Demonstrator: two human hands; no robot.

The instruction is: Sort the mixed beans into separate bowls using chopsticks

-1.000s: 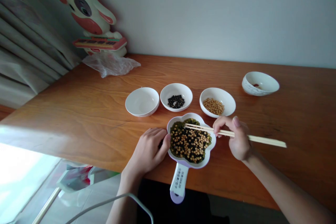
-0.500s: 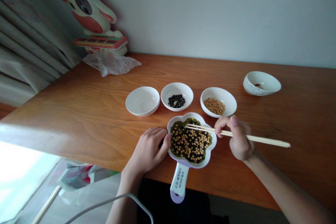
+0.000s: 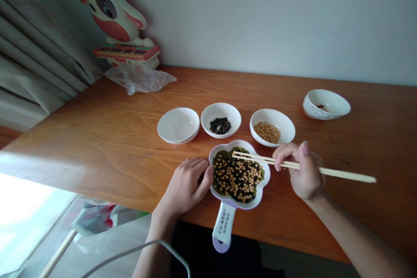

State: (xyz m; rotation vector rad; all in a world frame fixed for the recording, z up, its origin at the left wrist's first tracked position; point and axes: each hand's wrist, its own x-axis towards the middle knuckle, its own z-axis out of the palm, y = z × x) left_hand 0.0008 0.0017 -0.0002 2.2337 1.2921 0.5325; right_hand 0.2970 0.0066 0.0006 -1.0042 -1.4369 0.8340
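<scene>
Just left of the flower-shaped pan [image 3: 266, 177], the left hand [image 3: 187, 186] lies with its fingers bent and close together and its thumb against the pan's rim; whether it presses there cannot be told. The pan sits at the near side of the wooden table [image 3: 124, 139], its handle [image 3: 223, 221] sticking out past the edge, and it holds a mix of black, tan and green beans [image 3: 237, 182]. Right of the pan, the right hand [image 3: 304, 171] pinches a pair of pale chopsticks [image 3: 348, 175] between thumb and fingers. Their tips, slightly apart, are over the far part of the pan; whether they touch the beans is unclear. Beyond the pan stand a white bowl [image 3: 177, 126] to its left, a bowl of black beans [image 3: 220, 126] just behind it, and a bowl of tan beans [image 3: 267, 132] behind and to its right. Well apart from the pan, far to the right, another bowl [image 3: 337, 102] holds something reddish too small to identify. Far behind the pan, on the left, a cow-shaped toy keyboard [image 3: 130, 52] stands near a crumpled plastic bag [image 3: 141, 80].
</scene>
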